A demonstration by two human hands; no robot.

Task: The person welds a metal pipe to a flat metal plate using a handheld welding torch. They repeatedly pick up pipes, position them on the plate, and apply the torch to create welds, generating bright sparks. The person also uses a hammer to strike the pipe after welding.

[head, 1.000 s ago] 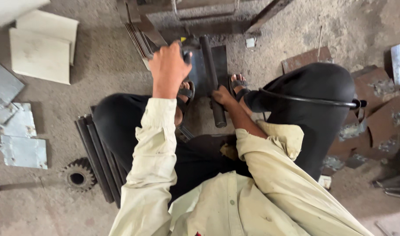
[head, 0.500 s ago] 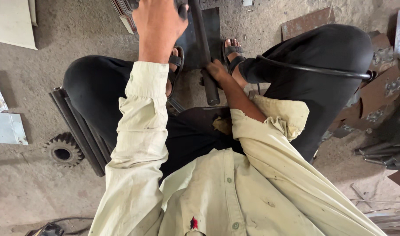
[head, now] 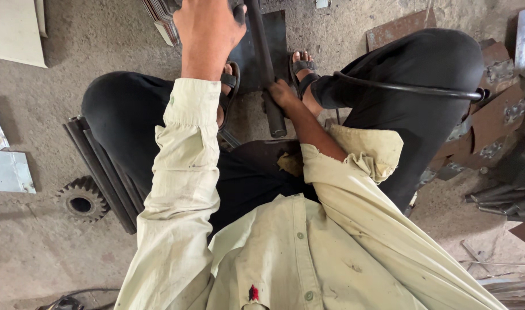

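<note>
Dark metal bar (head: 266,69) runs lengthwise between the person's two sandalled feet, lying on a dark flat plate (head: 277,40) on the floor; near end sits just short of the lap, far end goes out of the top of the view.

Right hand (head: 284,93): down low, closed around the bar near its lower end, fingers wrapped on it. Sleeve rolled back to the elbow.

Left hand (head: 208,28): raised toward the top edge, fist closed on something dark, probably a tool handle (head: 238,11); only a stub shows past the knuckles, can't tell what it is. It sits just beside the upper part of the bar. Whether it touches the bar, cannot tell.

Black cable (head: 406,89) loops across the right knee, from near the right foot out to the right.

Person is squatting or seated low, black trousers, pale grubby shirt.

Around: bundle of dark steel strips (head: 102,166) on the floor under the left thigh, toothed gear wheel (head: 82,199) just beside it. Pale sheet offcuts (head: 7,169) at the left edge, a larger cream sheet (head: 13,28) top left. Rusty plate scrap (head: 498,115) piled to the right, more rods (head: 503,201) below that. Another stack of flat strips (head: 162,17) at top, left of the raised hand.

Surface: bare, dusty concrete floor (head: 44,258), stained. Workshop setting, daylight.
</note>
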